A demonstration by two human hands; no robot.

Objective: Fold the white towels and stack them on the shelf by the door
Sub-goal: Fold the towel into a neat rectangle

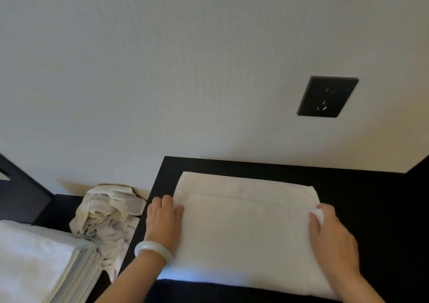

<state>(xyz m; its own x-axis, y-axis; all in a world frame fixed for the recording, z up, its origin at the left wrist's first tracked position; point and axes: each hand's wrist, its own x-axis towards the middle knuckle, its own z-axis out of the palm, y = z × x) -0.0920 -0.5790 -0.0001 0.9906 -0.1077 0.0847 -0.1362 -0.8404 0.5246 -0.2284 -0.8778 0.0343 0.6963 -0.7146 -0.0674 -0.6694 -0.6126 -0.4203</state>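
A folded white towel (pixel 246 228) lies flat on a black shelf top (pixel 362 182) against the wall. My left hand (pixel 164 219), with a pale bangle on the wrist, grips the towel's left edge, thumb on top and fingers curled at the side. Over at the right edge, my right hand (pixel 332 237) pinches a corner of the towel between thumb and fingers. A crumpled heap of white towels (pixel 104 219) sits lower down to the left of the shelf. At the bottom left is a stack of folded white linen (pixel 39 263).
A black wall socket (pixel 327 97) is set in the cream wall above the shelf. A dark piece of furniture (pixel 21 193) stands at the far left. The shelf's left edge drops off beside the crumpled heap.
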